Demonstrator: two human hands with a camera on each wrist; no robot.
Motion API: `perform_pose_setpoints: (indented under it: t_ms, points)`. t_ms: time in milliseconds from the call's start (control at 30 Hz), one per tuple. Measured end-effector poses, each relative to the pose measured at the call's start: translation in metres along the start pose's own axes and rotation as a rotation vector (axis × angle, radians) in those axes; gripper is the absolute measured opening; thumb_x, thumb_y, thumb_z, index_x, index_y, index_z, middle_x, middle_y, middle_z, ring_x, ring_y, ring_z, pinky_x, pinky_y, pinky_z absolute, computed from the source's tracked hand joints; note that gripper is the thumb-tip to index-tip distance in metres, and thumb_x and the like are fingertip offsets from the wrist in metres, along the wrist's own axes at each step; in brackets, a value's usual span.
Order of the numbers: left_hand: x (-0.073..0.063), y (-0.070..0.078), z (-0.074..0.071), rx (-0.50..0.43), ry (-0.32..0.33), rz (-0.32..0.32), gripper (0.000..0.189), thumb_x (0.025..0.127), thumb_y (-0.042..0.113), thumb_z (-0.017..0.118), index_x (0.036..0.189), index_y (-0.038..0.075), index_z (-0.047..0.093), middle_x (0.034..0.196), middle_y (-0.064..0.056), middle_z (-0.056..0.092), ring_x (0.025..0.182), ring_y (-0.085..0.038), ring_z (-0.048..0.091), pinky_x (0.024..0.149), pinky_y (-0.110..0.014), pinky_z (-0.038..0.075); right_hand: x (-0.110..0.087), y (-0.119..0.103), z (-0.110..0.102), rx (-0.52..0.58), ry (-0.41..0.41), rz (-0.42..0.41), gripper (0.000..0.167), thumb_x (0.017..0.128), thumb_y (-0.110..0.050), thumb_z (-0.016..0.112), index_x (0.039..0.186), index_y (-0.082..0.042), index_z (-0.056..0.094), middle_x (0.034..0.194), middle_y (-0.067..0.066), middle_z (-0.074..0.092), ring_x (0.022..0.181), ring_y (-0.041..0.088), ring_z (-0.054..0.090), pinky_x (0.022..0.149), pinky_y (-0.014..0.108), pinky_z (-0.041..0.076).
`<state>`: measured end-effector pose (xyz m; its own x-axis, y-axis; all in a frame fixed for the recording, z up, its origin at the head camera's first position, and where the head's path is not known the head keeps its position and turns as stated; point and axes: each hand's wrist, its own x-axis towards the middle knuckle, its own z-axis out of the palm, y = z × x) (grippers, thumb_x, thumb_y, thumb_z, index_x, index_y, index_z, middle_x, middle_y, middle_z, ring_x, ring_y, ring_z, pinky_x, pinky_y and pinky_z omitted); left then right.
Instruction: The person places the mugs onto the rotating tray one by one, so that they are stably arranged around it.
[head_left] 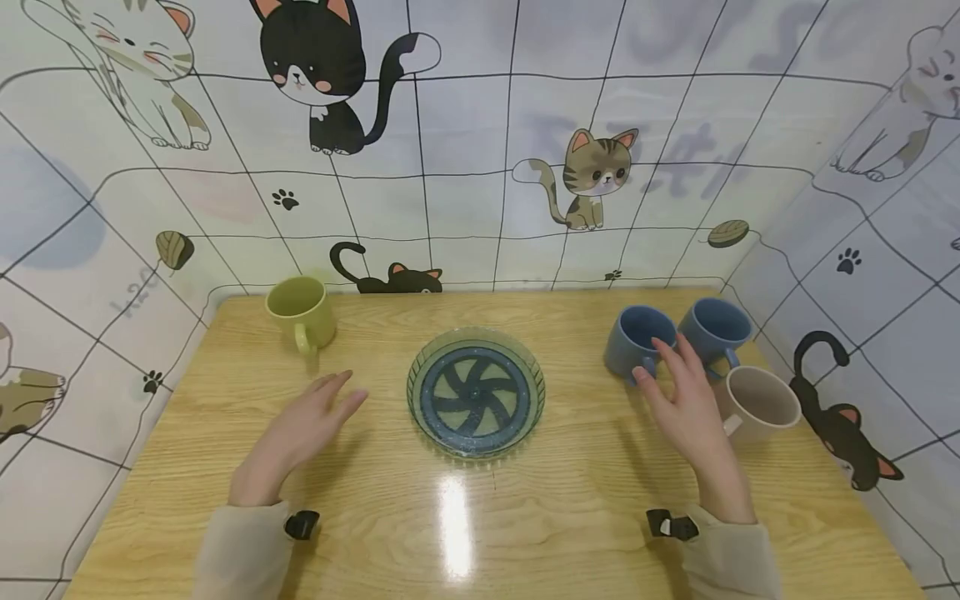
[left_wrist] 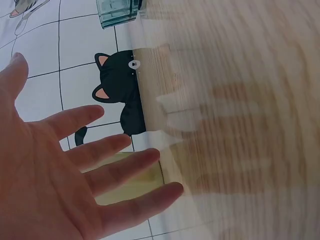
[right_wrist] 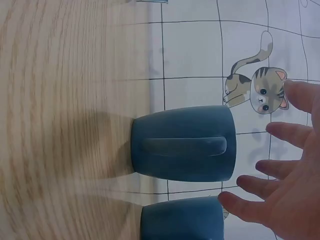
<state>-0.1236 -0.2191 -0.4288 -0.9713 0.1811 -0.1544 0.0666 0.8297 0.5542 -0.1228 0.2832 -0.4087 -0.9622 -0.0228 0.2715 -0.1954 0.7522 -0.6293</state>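
My right hand, fingers spread, reaches over the right side of the table near a blue mug. In the right wrist view that blue mug stands upright, its handle facing the camera, with the fingertips apart from its rim. A second blue mug and a pinkish-white mug stand close by. On the other side, my left hand hovers with fingers extended, holding nothing. Beyond it stands a green mug, partly hidden behind the fingers in the left wrist view.
A green-tinted glass dish with a blue swirl pattern sits at the table's middle. The wooden table meets a cat-printed wall covering at its back and sides.
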Motion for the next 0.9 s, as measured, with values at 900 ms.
perform_pose_setpoints:
  t_ms: [900]
  points:
    - [0.030, 0.010, 0.020, -0.297, 0.088, 0.058, 0.073, 0.101, 0.059, 0.031, 0.148, 0.003, 0.040, 0.148, -0.017, 0.042, 0.134, -0.038, 0.040, 0.108, -0.055, 0.033, 0.001, 0.026, 0.014, 0.089, 0.244, 0.098, 0.036, 0.095, -0.016, 0.064, 0.128, -0.001, 0.062, 0.145, 0.015, 0.044, 0.128, 0.035, 0.044, 0.086, 0.040, 0.046]
